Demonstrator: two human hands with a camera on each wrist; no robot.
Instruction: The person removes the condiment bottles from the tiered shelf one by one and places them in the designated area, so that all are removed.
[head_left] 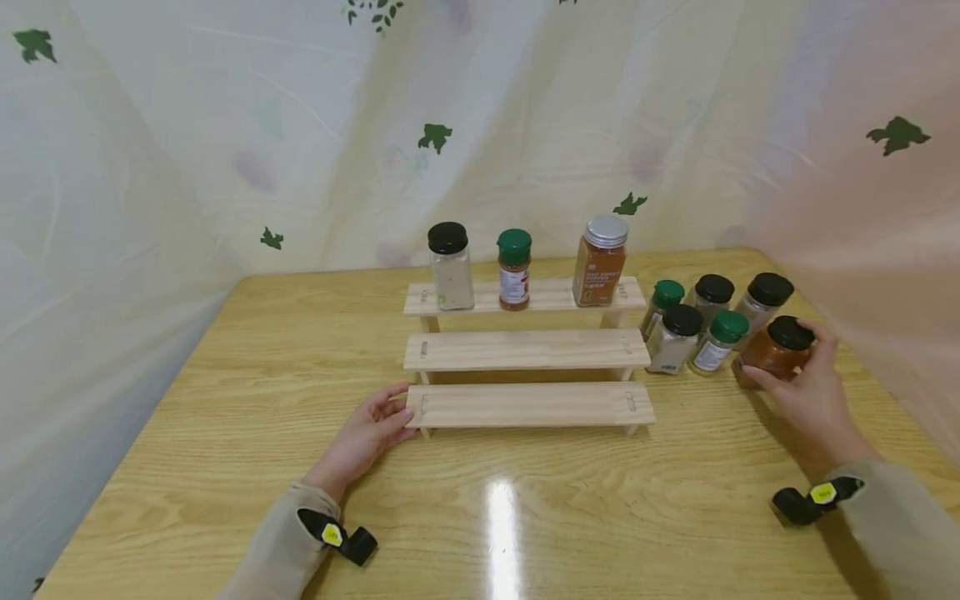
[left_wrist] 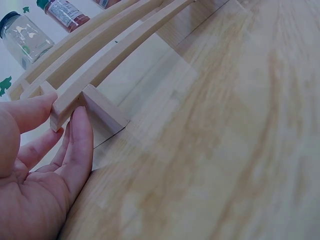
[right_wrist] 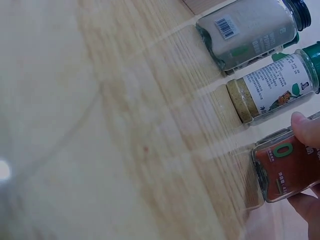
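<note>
Head view: three jars are standing on the rack's [head_left: 525, 350] top tier — six are waiting beside it. Right hand [head_left: 806, 392] is gripping the red-spice jar [head_left: 776, 350] on the table; left hand [head_left: 367, 433], fingers relaxed, is touching the lowest tier.

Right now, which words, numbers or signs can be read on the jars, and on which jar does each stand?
"0": a large green figure on the label of the red-powder jar with black lid, held by the right hand.
Silver-lidded orange jar: label lines blurred, unreadable.
Green-lidded yellow-powder jar: small print, unreadable.
Grey-powder jar: barcode only, digits unreadable.
</note>
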